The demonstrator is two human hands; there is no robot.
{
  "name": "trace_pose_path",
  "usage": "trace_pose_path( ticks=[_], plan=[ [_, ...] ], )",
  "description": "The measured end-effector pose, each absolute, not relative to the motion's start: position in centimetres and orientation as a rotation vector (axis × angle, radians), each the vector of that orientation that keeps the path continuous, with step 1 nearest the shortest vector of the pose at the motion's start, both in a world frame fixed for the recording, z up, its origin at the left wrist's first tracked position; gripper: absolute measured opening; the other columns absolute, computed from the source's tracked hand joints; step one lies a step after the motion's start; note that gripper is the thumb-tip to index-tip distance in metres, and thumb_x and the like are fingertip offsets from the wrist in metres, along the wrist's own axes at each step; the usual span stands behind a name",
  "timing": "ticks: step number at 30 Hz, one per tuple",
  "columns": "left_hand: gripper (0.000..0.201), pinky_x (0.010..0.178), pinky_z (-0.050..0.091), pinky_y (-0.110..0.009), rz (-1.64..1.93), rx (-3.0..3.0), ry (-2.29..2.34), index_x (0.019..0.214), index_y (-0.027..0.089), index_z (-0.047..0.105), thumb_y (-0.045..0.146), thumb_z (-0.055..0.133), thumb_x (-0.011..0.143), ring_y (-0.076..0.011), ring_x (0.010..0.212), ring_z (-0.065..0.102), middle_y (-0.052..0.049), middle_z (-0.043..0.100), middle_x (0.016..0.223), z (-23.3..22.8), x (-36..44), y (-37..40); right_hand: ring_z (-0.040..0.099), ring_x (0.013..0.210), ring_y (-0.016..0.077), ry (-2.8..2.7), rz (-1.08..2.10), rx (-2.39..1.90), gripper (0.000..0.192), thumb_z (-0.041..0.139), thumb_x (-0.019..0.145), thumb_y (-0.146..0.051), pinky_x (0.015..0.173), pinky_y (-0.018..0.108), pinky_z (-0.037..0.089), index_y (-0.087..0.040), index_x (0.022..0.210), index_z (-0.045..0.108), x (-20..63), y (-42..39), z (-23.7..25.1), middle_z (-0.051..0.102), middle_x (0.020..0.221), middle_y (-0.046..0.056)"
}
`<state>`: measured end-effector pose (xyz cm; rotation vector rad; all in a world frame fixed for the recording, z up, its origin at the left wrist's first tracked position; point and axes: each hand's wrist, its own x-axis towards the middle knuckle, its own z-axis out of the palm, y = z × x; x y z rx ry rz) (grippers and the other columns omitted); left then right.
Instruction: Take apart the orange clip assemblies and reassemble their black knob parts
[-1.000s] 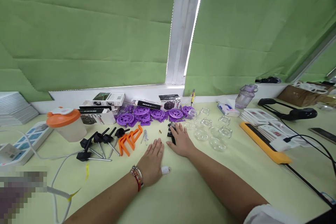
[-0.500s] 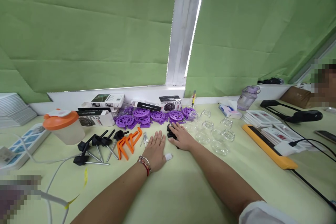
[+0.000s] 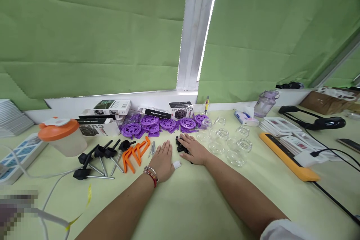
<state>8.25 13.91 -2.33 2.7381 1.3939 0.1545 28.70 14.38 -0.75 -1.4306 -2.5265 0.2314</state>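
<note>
Left hand (image 3: 163,159) laid flat on the green bench (image 3: 197,202), fingers spread and holding nothing, right hand (image 3: 193,150) resting palm-down over small black parts (image 3: 179,144), fingers extended, orange brackets (image 3: 135,153) just left, clear glass cups (image 3: 230,144) near on the right

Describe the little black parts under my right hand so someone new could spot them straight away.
Start at the white window post between the green blinds and drop to the row of purple wheels on the table. Just in front of them, the right hand lies on a small heap of black parts: the only dark pieces between the orange brackets and the clear glass domes.
</note>
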Motion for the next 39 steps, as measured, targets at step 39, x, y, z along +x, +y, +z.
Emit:
trace_pose_path(
  ticks=[39],
  plan=[
    [0.071,0.109,0.013,-0.048,0.176,2.694,1.401,0.137,0.01,0.031,0.059,0.025,0.085,-0.0307,0.136,0.009,-0.02,0.014,0.148,-0.7,8.1,13.1,0.059,0.076,0.0165,-2.449,0.221,-1.452,0.025,0.052,0.07,-0.007,0.069,0.023,0.038,-0.019,0.078,0.072,25.2,24.1,-0.1,0.069,0.075,0.004]
  ],
)
